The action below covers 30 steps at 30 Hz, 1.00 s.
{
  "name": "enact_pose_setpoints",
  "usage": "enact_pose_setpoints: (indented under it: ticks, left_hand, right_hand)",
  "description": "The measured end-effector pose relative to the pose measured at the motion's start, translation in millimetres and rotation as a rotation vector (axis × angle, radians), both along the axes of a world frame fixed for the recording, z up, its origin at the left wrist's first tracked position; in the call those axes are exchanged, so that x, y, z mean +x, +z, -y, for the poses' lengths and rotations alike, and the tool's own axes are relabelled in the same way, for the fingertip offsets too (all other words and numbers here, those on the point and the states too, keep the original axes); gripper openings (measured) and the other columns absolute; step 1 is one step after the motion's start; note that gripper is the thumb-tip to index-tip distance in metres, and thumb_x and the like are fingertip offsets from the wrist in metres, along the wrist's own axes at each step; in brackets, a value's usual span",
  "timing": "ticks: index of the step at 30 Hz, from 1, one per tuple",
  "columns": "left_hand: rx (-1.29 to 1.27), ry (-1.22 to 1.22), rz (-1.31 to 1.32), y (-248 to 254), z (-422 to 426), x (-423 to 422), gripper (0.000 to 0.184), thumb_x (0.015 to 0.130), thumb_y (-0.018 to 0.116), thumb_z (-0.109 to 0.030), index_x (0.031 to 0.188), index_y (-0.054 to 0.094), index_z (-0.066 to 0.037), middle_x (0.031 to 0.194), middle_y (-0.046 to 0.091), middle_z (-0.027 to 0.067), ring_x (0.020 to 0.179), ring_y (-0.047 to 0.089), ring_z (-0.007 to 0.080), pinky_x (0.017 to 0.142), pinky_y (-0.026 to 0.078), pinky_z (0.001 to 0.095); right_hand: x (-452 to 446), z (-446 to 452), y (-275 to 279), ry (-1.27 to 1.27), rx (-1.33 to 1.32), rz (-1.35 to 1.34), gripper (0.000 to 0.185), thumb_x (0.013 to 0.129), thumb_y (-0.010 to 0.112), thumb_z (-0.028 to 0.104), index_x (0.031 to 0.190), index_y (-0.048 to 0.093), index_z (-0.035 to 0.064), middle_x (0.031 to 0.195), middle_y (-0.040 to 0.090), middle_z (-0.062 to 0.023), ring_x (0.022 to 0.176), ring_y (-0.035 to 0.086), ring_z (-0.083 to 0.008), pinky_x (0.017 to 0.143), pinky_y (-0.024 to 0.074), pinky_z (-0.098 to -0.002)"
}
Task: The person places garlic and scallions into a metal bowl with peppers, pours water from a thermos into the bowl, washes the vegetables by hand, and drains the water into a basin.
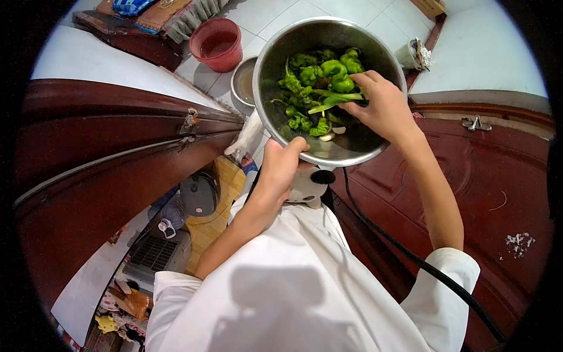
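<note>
A round steel bowl (358,149) is held up in front of me, with wrinkled green peppers (334,69) inside and a few white garlic cloves (339,130) near its lower side. My left hand (280,167) is closed on the bowl's near rim, thumb over the edge and fingers hidden beneath. Inside the bowl's right side is my right hand (381,105), its thumb and curled fingers around the end of a green scallion stalk (334,101). Part of that grip is hidden. The fingertips also lie close to the peppers.
Beyond the bowl, a red bucket (217,44) and a metal basin (241,82) stand on the tiled floor. Dark red doors flank me, one at the left (117,141) and one at the right (457,176). A black cable (410,258) crosses at my right. A white bin (410,56) stands at the back right.
</note>
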State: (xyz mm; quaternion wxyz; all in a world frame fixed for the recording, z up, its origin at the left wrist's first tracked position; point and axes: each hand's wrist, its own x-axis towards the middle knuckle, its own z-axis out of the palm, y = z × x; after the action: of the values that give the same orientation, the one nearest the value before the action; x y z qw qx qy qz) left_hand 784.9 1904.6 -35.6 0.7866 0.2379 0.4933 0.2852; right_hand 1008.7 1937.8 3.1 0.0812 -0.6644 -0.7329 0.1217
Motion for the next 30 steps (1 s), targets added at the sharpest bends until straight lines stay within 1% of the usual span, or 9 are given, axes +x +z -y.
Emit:
enact_pose_setpoints:
  ticks: [5,6,13,15,16,17,20,25,30]
  left_hand:
    - [-0.014,0.015,0.054,2.1,0.6,2.3,0.031,0.084,0.052,-0.004,0.114,0.052,0.004,0.106,0.063,0.0122,0.087,0.066,0.0209,0.074,0.062,0.0375]
    - [-0.010,0.029,0.052,1.4,1.0,2.6,0.031,0.084,0.052,-0.004,0.114,0.053,0.003,0.105,0.063,0.0119,0.087,0.067,0.0210,0.074,0.062,0.0378]
    - [-0.003,0.031,0.016,-7.7,-0.9,0.6,0.033,0.082,0.052,-0.004,0.115,0.053,0.003,0.103,0.064,0.0111,0.087,0.067,0.0210,0.072,0.062,0.0386]
    - [-0.007,0.028,-0.002,-3.2,-1.1,0.0,0.034,0.082,0.052,-0.004,0.115,0.053,0.003,0.103,0.064,0.0112,0.087,0.067,0.0208,0.072,0.062,0.0384]
    - [-0.012,0.022,-0.018,-0.7,-1.1,-0.5,0.034,0.082,0.052,-0.004,0.116,0.053,0.004,0.103,0.064,0.0114,0.087,0.067,0.0206,0.073,0.062,0.0383]
    - [-0.012,0.020,-0.019,0.4,-0.6,-0.3,0.034,0.082,0.052,-0.004,0.116,0.053,0.004,0.103,0.064,0.0114,0.087,0.067,0.0206,0.073,0.062,0.0383]
    - [0.022,0.041,-0.018,2.6,0.1,0.1,0.035,0.082,0.052,-0.003,0.116,0.052,0.005,0.102,0.063,0.0117,0.086,0.067,0.0201,0.072,0.062,0.0376]
    - [0.018,0.055,-0.033,7.1,0.5,3.5,0.032,0.082,0.053,-0.003,0.112,0.054,0.006,0.099,0.064,0.0119,0.082,0.067,0.0198,0.071,0.061,0.0355]
    - [-0.011,0.062,-0.071,-1.0,10.8,-1.6,0.030,0.082,0.053,-0.002,0.111,0.055,0.006,0.100,0.064,0.0117,0.080,0.067,0.0199,0.067,0.061,0.0337]
  right_hand:
    - [0.5,-1.3,6.9,-0.021,0.126,-0.068,0.051,0.078,0.076,0.023,0.120,0.058,0.0000,0.111,0.060,-0.0157,0.098,0.062,-0.0355,0.084,0.0497,-0.0415]
    - [0.3,-0.5,2.3,-0.014,0.181,-0.036,0.052,0.077,0.078,0.025,0.121,0.059,0.0052,0.116,0.058,-0.0160,0.101,0.061,-0.0350,0.082,0.0519,-0.0435]
    - [3.3,-12.1,5.8,-0.010,0.200,-0.120,0.062,0.070,0.083,0.019,0.126,0.057,0.0076,0.128,0.050,-0.0190,0.115,0.053,-0.0382,0.092,0.0491,-0.0432]
    - [6.4,-18.8,3.7,0.224,0.159,-0.098,0.070,0.068,0.084,0.023,0.130,0.055,0.0086,0.132,0.047,-0.0222,0.120,0.050,-0.0401,0.099,0.0456,-0.0449]
    - [7.0,-23.5,-1.8,0.199,0.092,-0.144,0.077,0.069,0.083,0.039,0.134,0.053,0.0104,0.135,0.044,-0.0249,0.125,0.045,-0.0431,0.106,0.0405,-0.0465]
    - [5.9,-28.9,-9.0,0.197,0.092,-0.145,0.077,0.069,0.083,0.039,0.134,0.053,0.0104,0.135,0.044,-0.0249,0.125,0.045,-0.0431,0.106,0.0405,-0.0465]
    - [-4.6,-49.8,-31.1,0.083,-0.035,-0.084,0.095,0.066,0.071,0.073,0.137,0.052,0.0129,0.137,0.043,-0.0266,0.128,0.041,-0.0462,0.108,0.0381,-0.0493]
    - [-26.6,-55.7,-51.6,0.035,-0.144,-0.102,0.104,0.057,0.073,0.078,0.140,0.049,0.0198,0.132,0.047,-0.0279,0.121,0.048,-0.0477,0.103,0.0423,-0.0523]
    - [-39.0,-34.2,-57.5,0.039,-0.283,-0.182,0.091,0.066,0.075,0.065,0.134,0.051,0.0106,0.120,0.056,-0.0231,0.111,0.058,-0.0390,0.097,0.0463,-0.0442]
